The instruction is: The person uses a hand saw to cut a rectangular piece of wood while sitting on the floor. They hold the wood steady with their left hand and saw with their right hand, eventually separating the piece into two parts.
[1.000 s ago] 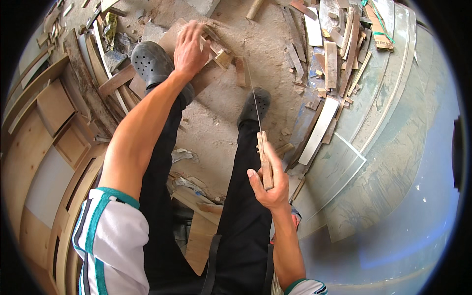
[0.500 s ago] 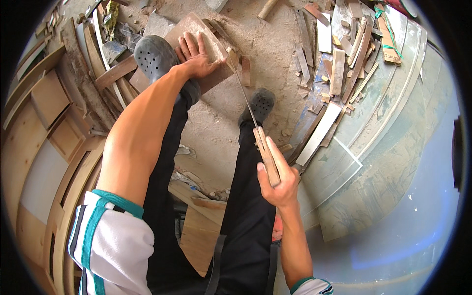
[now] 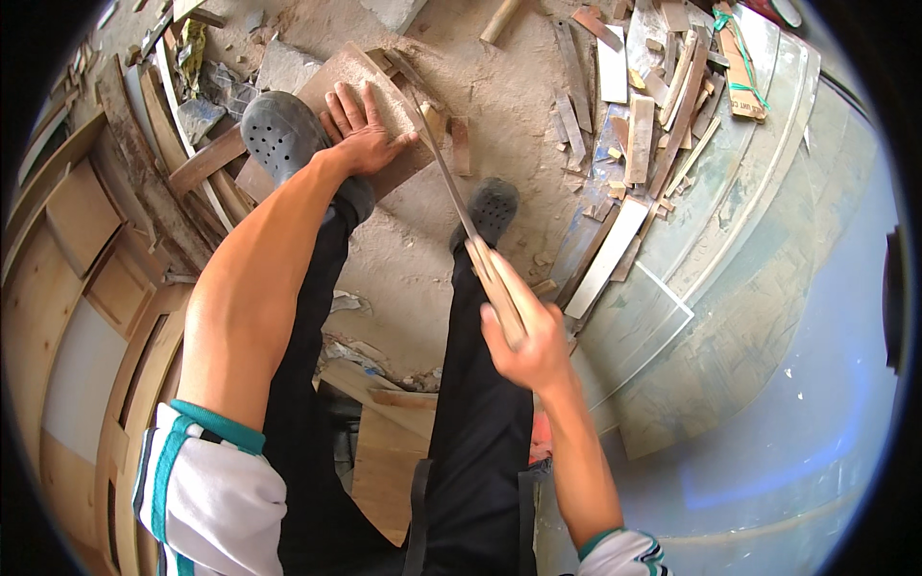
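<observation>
My left hand [image 3: 363, 142] lies flat with fingers spread on a brown wooden board [image 3: 408, 175], near its right edge. Sawdust covers the board's top there. My left foot, in a grey clog [image 3: 280, 132], rests on the board's left part. In my right hand [image 3: 531, 348] is the wooden handle of a handsaw [image 3: 451, 190]. Its thin blade slants away from me to the board's right edge, and its far end is hidden at the wood. The other grey clog [image 3: 494, 207] stands on the ground just right of the blade.
Wood offcuts [image 3: 641, 139] lie heaped at the far right, beside glass sheets [image 3: 740, 317]. On the left are long planks [image 3: 144, 163] and wooden panels [image 3: 96, 216]. A short wood block [image 3: 461, 144] lies just right of the board. A plywood piece [image 3: 389, 470] shows between my legs.
My right hand has pushed the saw forward, so less blade shows between handle and board. My left hand stays pressed on the board. The whole view has shifted slightly.
</observation>
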A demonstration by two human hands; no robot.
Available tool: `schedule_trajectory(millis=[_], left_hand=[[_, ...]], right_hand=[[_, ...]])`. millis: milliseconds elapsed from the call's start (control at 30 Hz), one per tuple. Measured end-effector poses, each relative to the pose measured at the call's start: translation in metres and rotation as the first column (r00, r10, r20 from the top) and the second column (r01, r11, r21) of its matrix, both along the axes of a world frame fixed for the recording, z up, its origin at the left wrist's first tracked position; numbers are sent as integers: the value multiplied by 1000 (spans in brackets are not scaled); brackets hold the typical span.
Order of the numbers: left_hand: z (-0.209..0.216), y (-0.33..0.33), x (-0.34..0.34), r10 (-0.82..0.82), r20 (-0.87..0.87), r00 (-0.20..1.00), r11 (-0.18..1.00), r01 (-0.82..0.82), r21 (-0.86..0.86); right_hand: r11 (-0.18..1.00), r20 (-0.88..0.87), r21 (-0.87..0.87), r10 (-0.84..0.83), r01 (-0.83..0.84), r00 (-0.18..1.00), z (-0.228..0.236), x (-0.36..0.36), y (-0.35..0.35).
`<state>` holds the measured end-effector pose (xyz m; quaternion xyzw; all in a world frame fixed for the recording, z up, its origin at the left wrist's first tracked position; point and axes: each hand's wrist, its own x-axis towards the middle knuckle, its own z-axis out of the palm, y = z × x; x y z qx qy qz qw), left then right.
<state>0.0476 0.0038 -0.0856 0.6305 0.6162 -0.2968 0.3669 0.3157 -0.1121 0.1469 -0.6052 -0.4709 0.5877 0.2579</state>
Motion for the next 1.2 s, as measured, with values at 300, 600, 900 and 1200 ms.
schedule_trajectory(millis=[300,600,900,1200], left_hand=[[-2,-2,-1,-7,10,1000,1000,7,-1],[5,-28,22,-18,35,999,939,4,345],[47,-47,130,-212,351,912,888,30,459],[13,2,126,-145,250,957,938,53,343]], right_hand=[[999,41,-30,-24,25,999,8,7,1],[974,305,-122,-147,191,941,25,22,-44],[907,307,-190,-308,375,900,32,63,-73],[957,346,-104,-222,272,912,27,82,-101]])
